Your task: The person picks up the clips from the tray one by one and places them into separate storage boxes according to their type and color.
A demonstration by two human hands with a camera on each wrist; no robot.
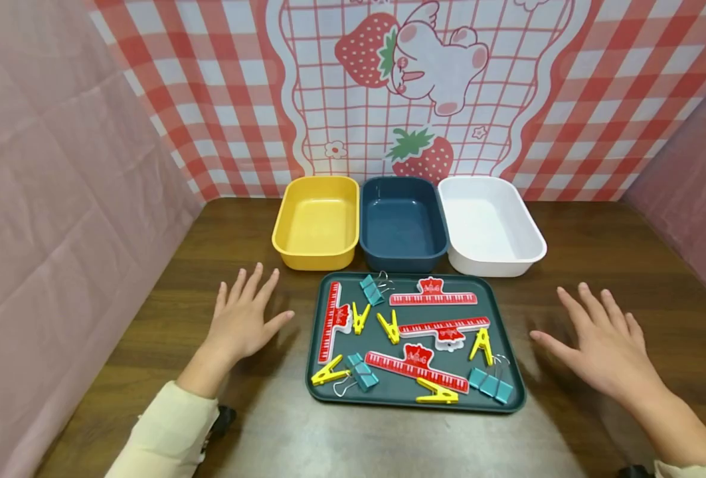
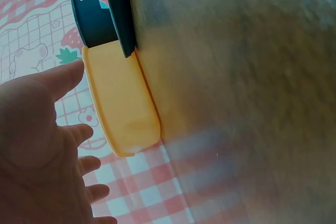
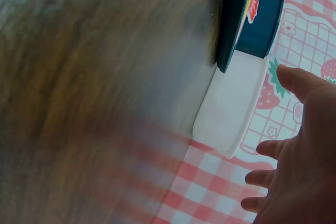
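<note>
My left hand (image 1: 242, 322) is held palm down with fingers spread, left of a dark green tray (image 1: 388, 397). On the other side of the tray my right hand (image 1: 604, 345) is spread the same way and holds nothing. The tray bears several red clips with piano-key print, among them a lower one (image 1: 388, 363) and an upright one at the left (image 1: 329, 322). Teal binder clips, such as one at the lower right (image 1: 491, 385), lie among several yellow clothespins, one near the front edge (image 1: 438, 392). Both wrist views show the palms and outstretched fingers.
Behind the tray stand a yellow bin (image 1: 317, 261), a dark blue bin (image 1: 404, 264) and a white bin (image 1: 496, 267), side by side. A red checked cloth (image 1: 227, 99) hangs behind them. Pink fabric (image 1: 60, 199) covers the left side of the wooden table (image 1: 269, 438).
</note>
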